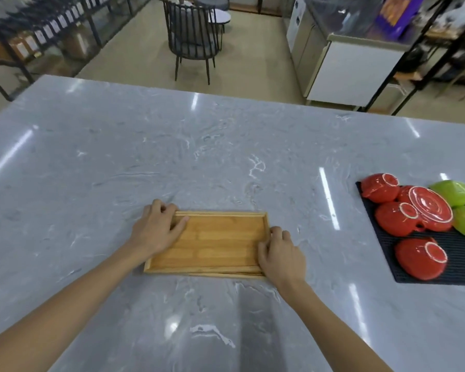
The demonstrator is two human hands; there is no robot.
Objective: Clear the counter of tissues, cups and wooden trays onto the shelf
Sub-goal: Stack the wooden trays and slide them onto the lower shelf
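Note:
A rectangular wooden tray (215, 242) lies flat on the grey marble counter (172, 157), near its front middle. A second tray edge seems to show under it at the front right. My left hand (156, 229) grips the tray's far-left corner, thumb inside the rim. My right hand (279, 253) grips the right end, fingers curled over the edge. At the right, several red cups (395, 221) and green cups (452, 193) sit upside down on a black ribbed mat (462, 267), with a red saucer (430, 205) among them.
Beyond the counter's far edge stand a dark slatted chair (192, 36) and a small round table (220, 16). A white cabinet (352, 68) and black metal shelving (446, 49) are at the back right. More shelving with boxes (24, 47) is at the back left.

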